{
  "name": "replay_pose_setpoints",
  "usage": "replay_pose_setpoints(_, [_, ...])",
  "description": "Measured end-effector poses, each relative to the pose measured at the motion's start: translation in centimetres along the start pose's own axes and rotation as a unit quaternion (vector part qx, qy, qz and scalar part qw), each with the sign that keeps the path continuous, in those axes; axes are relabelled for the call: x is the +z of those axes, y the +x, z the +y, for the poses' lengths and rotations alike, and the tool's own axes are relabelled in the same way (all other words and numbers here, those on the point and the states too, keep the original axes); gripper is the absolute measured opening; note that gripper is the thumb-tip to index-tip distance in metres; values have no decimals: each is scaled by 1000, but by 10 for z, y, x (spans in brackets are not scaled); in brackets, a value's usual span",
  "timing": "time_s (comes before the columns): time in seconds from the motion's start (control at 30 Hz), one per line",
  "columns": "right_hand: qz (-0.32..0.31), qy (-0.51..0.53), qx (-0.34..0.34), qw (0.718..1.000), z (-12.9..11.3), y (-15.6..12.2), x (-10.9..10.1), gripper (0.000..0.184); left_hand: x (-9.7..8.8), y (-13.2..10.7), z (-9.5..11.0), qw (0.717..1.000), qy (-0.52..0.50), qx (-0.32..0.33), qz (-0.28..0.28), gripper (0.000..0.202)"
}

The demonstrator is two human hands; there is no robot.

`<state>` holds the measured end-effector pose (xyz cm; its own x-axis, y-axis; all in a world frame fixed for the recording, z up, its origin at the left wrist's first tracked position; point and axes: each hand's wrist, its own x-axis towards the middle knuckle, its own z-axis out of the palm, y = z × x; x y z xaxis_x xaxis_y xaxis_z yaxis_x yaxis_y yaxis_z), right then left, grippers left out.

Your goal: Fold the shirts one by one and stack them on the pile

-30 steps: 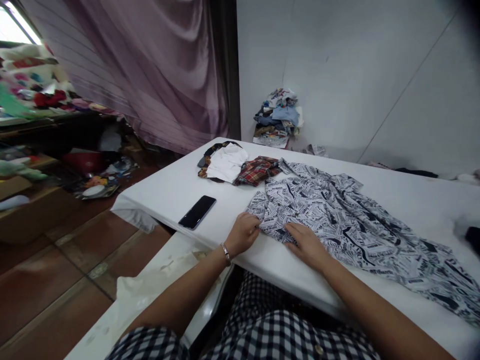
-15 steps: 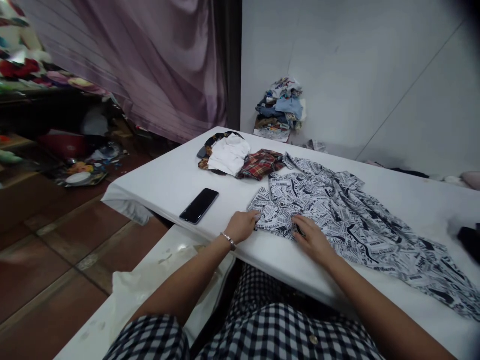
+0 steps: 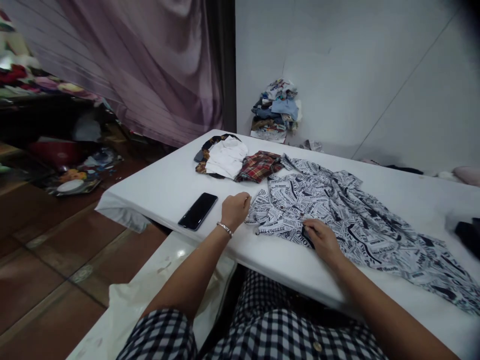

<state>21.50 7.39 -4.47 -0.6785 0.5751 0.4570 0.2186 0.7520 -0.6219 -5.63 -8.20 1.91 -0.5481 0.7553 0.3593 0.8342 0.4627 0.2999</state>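
Use light tension: the right hand (image 3: 324, 242) pinches the printed garment (image 3: 348, 215), but whether the left hand (image 3: 234, 211) grips, I cannot tell

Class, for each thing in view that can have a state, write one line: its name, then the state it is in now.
Printed garment: spread out, wrinkled
Left hand: fingers curled at the printed garment's left end, grip unclear
Right hand: pinching its near edge
Phone: flat, screen up and dark
White cloth: rumpled
Red plaid cloth: bunched
Pile of clothes: heaped unevenly
Curtain: hanging in folds
Bracelet: worn
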Motion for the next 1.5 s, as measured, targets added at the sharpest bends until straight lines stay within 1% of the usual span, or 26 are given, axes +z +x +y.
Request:
replay_pose_setpoints(0.03, [5,8,7,1000,-1,-2,-1,20,0,0,-1,1000,-10,-2,5,25])
replay_pose_setpoints(0.1, [14,20,13,1000,-2,-5,-3,21,5,-5,0,999,-38,9,-10,24])
replay_pose_setpoints(0.17, [16,24,12,1000,-4,-7,-5,21,15,-13,1,995,-70,57,-41,19])
replay_pose_setpoints(0.23, [20,26,6,999,-6,-8,-8,22,26,-20,4,989,-84,101,-68,24])
replay_pose_setpoints(0.27, [25,27,1,999,-7,-9,-9,21,31,-22,5,987,-80,111,-80,24])
replay_pose_setpoints(0.3, [29,28,-5,999,-9,-10,-11,21,34,-24,6,987,-68,114,-89,19])
replay_pose_setpoints(0.37, [33,32,-19,999,-13,-12,-13,19,36,-22,8,990,-35,108,-86,10])
replay_pose_setpoints(0.43, [30,36,-35,998,-16,-14,-15,17,31,-17,10,995,-11,94,-41,15])
replay_pose_setpoints(0.5, [22,39,-43,998,-16,-17,-15,17,22,-13,10,997,-9,72,21,17])
replay_pose_setpoints(0.53, [20,41,-44,998,-15,-18,-15,16,18,-12,11,997,-16,63,44,18])
replay_pose_setpoints(0.6, [22,43,-42,998,-12,-21,-15,16,13,-14,11,996,-33,51,62,18])
replay_pose_setpoints(0.67, [28,46,-38,998,-9,-24,-15,17,12,-20,11,996,-51,46,57,18])
replay_pose_setpoints(0.77, [27,47,-40,998,-10,-27,-17,18,17,-30,7,996,-76,25,33,19])
replay_pose_setpoints(0.83, [17,49,-43,998,-12,-28,-19,18,19,-37,3,996,-84,-11,21,17])
replay_pose_setpoints(0.93, [-5,49,-54,997,-17,-30,-22,19,16,-46,-1,992,-87,-95,8,10])
replay_pose_setpoints(0.97, [-11,49,-61,997,-18,-31,-23,19,14,-50,-1,988,-90,-122,-8,16])
replay_pose_setpoints(1.0, [-14,50,-69,996,-19,-32,-24,19,12,-54,0,985,-96,-142,-32,25])
replay_pose_setpoints(1.07, [-17,51,-80,995,-20,-32,-25,20,9,-62,7,978,-120,-149,-85,42])
replay_pose_setpoints(1.1, [-18,50,-83,995,-20,-32,-26,20,8,-66,12,976,-137,-135,-103,46])
replay_pose_setpoints(1.17, [-20,47,-86,995,-21,-31,-25,20,8,-75,23,975,-176,-71,-119,48])
replay_pose_setpoints(1.23, [-23,43,-90,995,-22,-30,-25,20,11,-84,35,972,-208,8,-110,41])
replay_pose_setpoints(1.3, [-16,35,-92,995,-26,-28,-24,21,15,-91,44,970,-212,75,-96,31])
replay_pose_setpoints(1.4, [-7,23,-96,995,-36,-27,-22,21,23,-96,51,976,-157,127,-87,34])
replay_pose_setpoints(1.47, [-18,15,-110,994,-44,-28,-23,22,25,-95,49,978,-124,147,-77,19])
replay_pose_setpoints(1.5, [-27,7,-119,993,-47,-28,-25,22,24,-92,46,979,-119,153,-59,12])
